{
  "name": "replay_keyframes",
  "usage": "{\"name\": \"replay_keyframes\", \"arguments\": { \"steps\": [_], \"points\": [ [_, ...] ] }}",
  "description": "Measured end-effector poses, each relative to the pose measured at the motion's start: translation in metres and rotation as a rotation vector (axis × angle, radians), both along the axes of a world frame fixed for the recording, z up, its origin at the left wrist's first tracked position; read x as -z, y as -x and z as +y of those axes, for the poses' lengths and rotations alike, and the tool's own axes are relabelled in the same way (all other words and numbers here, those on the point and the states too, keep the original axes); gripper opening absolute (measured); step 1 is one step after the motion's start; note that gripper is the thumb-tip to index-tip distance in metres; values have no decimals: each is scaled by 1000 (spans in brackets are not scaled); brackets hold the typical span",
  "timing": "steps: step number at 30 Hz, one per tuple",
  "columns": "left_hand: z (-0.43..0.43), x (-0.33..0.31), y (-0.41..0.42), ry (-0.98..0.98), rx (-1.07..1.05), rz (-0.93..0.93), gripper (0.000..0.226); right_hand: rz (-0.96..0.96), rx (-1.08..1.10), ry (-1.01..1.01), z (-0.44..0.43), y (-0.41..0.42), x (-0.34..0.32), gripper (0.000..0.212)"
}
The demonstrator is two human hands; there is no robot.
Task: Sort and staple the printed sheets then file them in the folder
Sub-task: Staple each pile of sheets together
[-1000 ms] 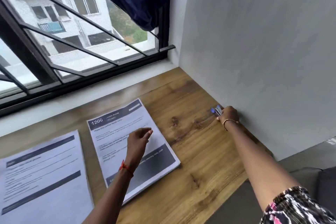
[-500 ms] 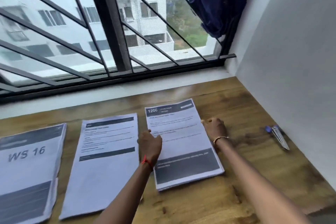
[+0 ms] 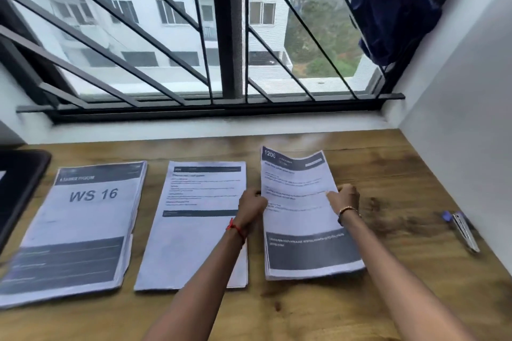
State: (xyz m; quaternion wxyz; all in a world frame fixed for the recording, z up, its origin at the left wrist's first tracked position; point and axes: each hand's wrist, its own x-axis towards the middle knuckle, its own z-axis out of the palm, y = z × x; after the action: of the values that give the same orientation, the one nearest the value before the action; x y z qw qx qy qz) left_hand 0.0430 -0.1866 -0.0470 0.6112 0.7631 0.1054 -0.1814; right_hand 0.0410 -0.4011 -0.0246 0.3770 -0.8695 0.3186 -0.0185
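Observation:
Three stacks of printed sheets lie side by side on the wooden desk (image 3: 388, 174): a "WS 16" stack (image 3: 83, 224) at the left, a middle stack (image 3: 199, 219), and a "1206" stack (image 3: 302, 216) at the right. My left hand (image 3: 252, 205) grips the left edge of the "1206" stack and my right hand (image 3: 345, 196) grips its right edge. The stack's far end is raised off the desk and curls. A silver stapler with a blue end (image 3: 461, 230) lies on the desk to the right, near the wall.
A dark flat object (image 3: 19, 188), perhaps a folder, lies at the desk's left edge. A barred window (image 3: 227, 36) runs along the back. A white wall (image 3: 471, 91) closes the right side, with dark blue cloth (image 3: 393, 5) hanging in the corner.
My right hand left the stapler by the wall and came to the "1206" stack's right edge. Both hands now grip the stack and its far end has lifted. The view swung left.

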Motion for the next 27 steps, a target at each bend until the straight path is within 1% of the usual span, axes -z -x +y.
{"name": "replay_keyframes", "arguments": {
  "steps": [2, 5, 9, 12, 15, 18, 19, 21, 22, 24, 25, 27],
  "points": [
    [11, -27, 2, 9, -60, -23, 45, -39, 37, -41, 14, -4, -9, 35],
    [42, -50, 5, -38, -198, -30, 17, -97, 56, -114, 51, -9, -16, 39],
    [93, -48, 9, -142, -370, -52, 21, -137, 32, -182, 113, -8, -11, 23],
    [128, -42, 16, -201, -451, -77, 26, -157, 27, -192, 158, -3, -5, 19],
    [157, -33, 24, -249, -448, -111, 27, -139, -13, -191, 193, 3, 2, 13],
    [179, -17, 25, -319, -405, -87, 33, -72, -71, -152, 215, 8, 8, 4],
    [185, -13, 26, -372, -371, -65, 37, -41, -74, -124, 220, 10, 9, 5],
    [195, -10, 27, -474, -289, -10, 37, 39, -79, -30, 226, 15, 11, 17],
    [198, -11, 27, -477, -261, -5, 31, 84, -83, 31, 228, 19, 11, 23],
    [204, -12, 28, -405, -241, -31, 14, 136, -106, 116, 232, 23, 11, 27],
    [205, -13, 29, -362, -233, -47, 12, 143, -126, 120, 232, 24, 11, 28],
    [205, -13, 30, -259, -217, -64, 20, 153, -157, 82, 232, 24, 10, 30]
  ]
}}
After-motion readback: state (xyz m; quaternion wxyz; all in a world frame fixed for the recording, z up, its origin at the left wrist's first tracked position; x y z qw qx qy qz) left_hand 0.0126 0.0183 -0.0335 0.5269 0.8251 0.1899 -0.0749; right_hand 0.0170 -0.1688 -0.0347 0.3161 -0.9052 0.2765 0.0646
